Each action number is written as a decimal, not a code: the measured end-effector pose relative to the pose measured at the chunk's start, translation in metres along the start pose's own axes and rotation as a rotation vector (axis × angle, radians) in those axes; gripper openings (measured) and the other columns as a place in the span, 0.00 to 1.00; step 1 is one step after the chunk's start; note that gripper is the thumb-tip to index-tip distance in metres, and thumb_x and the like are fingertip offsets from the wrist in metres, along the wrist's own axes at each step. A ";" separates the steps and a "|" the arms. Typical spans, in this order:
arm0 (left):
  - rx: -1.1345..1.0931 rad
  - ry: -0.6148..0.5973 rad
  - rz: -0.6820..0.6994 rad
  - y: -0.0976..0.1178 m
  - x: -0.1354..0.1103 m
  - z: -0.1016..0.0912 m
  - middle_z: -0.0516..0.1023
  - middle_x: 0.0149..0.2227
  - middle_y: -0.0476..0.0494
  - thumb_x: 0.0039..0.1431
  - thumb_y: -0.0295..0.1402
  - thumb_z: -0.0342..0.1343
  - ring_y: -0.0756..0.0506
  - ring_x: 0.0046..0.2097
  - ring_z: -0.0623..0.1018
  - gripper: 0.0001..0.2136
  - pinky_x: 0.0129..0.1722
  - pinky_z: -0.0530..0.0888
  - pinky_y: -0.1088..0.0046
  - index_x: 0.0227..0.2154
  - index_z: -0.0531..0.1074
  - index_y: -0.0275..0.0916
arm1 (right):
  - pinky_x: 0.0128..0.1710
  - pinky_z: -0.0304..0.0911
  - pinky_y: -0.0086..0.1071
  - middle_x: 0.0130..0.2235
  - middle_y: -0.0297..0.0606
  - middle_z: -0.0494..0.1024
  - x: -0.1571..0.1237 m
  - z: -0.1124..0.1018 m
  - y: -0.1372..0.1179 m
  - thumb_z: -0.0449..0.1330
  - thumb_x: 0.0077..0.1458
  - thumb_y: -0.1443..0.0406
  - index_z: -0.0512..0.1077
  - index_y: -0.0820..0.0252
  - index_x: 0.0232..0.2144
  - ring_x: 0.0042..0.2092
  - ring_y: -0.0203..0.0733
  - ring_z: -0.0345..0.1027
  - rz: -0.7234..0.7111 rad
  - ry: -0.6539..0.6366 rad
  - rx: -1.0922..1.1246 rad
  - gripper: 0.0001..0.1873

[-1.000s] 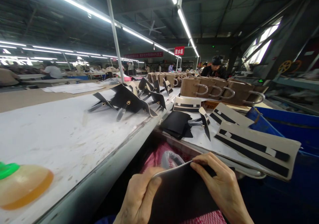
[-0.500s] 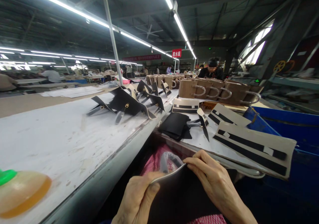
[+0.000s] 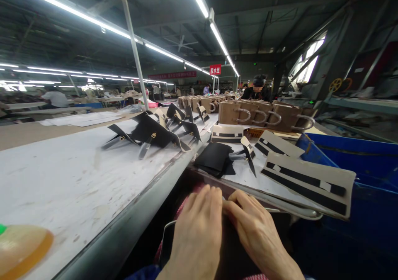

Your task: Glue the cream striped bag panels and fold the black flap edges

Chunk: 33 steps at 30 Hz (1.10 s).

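Observation:
A black leather-like panel (image 3: 234,251) lies over my lap, its pale left edge showing beside my left wrist. My left hand (image 3: 199,226) is closed over the panel's upper edge, fingers together and their tips hidden from me. Close to its right, my right hand (image 3: 256,228) pinches the same edge between bent fingers and thumb. Beyond my hands, a stack of black pieces (image 3: 214,157) lies on the side table. Beside it stands a small folded flap (image 3: 248,149) with a plastic-wrapped strap.
Several black flaps with gold clasps (image 3: 152,130) stand on the white-covered table (image 3: 77,180). Beige panels with black strips (image 3: 307,184) overhang the right table's edge near a blue bin (image 3: 370,159). Brown bags (image 3: 258,116) stand behind. An amber-filled bottle (image 3: 25,247) is at lower left.
My left hand has moved up and right from the panel's left part to its upper edge, near my right hand. The clear-wrapped loop behind the edge is now hidden. The view has shifted slightly.

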<state>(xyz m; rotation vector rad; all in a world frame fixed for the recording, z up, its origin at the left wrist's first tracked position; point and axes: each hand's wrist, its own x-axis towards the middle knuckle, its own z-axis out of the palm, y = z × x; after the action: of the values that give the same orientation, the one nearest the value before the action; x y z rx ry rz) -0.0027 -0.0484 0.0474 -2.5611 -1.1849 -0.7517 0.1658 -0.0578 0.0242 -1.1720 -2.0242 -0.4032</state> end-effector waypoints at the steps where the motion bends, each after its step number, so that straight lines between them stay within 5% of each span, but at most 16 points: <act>1: 0.015 -0.157 -0.077 0.005 0.009 0.000 0.83 0.47 0.27 0.61 0.16 0.46 0.34 0.50 0.83 0.22 0.48 0.80 0.56 0.58 0.68 0.27 | 0.30 0.60 0.31 0.31 0.36 0.72 0.001 0.000 -0.002 0.46 0.69 0.69 0.75 0.58 0.37 0.30 0.38 0.65 -0.018 0.000 -0.020 0.17; 3: 0.013 -0.417 -0.250 0.008 0.023 0.000 0.86 0.37 0.31 0.60 0.15 0.45 0.35 0.40 0.86 0.22 0.39 0.81 0.60 0.54 0.72 0.29 | 0.31 0.61 0.32 0.31 0.36 0.74 0.002 -0.002 -0.004 0.46 0.69 0.69 0.75 0.58 0.40 0.30 0.39 0.66 -0.046 -0.002 -0.051 0.16; 6: -0.025 -0.497 -0.355 -0.002 0.027 0.004 0.86 0.36 0.35 0.65 0.20 0.47 0.35 0.39 0.86 0.17 0.37 0.79 0.62 0.49 0.77 0.36 | 0.35 0.64 0.33 0.36 0.38 0.78 -0.007 -0.007 0.000 0.50 0.69 0.68 0.72 0.60 0.48 0.34 0.41 0.72 -0.044 0.020 -0.075 0.12; 13: -0.175 -0.423 -0.469 -0.038 0.001 0.009 0.86 0.38 0.47 0.67 0.30 0.51 0.40 0.42 0.84 0.11 0.39 0.73 0.67 0.43 0.80 0.46 | 0.35 0.69 0.28 0.34 0.32 0.80 -0.053 -0.020 0.033 0.62 0.63 0.62 0.75 0.54 0.44 0.33 0.38 0.74 0.168 0.173 0.026 0.07; 18: -0.383 -0.293 -0.458 -0.043 -0.013 0.007 0.84 0.33 0.51 0.67 0.30 0.52 0.44 0.37 0.82 0.11 0.37 0.68 0.70 0.38 0.80 0.46 | 0.36 0.71 0.25 0.36 0.35 0.77 -0.052 -0.001 0.045 0.64 0.59 0.58 0.76 0.53 0.30 0.37 0.38 0.75 0.416 0.381 0.267 0.08; 22: -0.473 -0.205 -0.400 -0.048 -0.022 0.006 0.83 0.32 0.53 0.67 0.33 0.51 0.46 0.34 0.81 0.10 0.34 0.68 0.72 0.37 0.79 0.45 | 0.42 0.72 0.29 0.43 0.40 0.78 -0.054 0.012 0.050 0.65 0.58 0.57 0.77 0.55 0.29 0.45 0.42 0.76 0.533 0.438 0.379 0.09; 27: -0.493 -0.048 -0.330 -0.052 -0.028 0.003 0.83 0.30 0.56 0.66 0.34 0.52 0.50 0.30 0.81 0.10 0.32 0.70 0.76 0.35 0.79 0.47 | 0.47 0.71 0.26 0.47 0.38 0.79 -0.057 0.012 0.047 0.64 0.60 0.64 0.78 0.53 0.35 0.48 0.39 0.76 0.433 0.429 0.397 0.02; 33: -0.508 0.117 -0.238 -0.059 -0.036 -0.002 0.82 0.28 0.59 0.66 0.33 0.55 0.53 0.29 0.82 0.07 0.30 0.72 0.84 0.36 0.78 0.48 | 0.46 0.73 0.25 0.46 0.38 0.80 -0.043 0.004 0.035 0.64 0.58 0.72 0.78 0.54 0.35 0.45 0.38 0.78 0.228 0.482 0.391 0.07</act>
<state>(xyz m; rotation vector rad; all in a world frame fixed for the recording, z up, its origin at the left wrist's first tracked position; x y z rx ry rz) -0.0675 -0.0341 0.0289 -2.7293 -1.4257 -1.3955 0.2060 -0.0629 -0.0135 -0.9382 -1.4511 -0.1451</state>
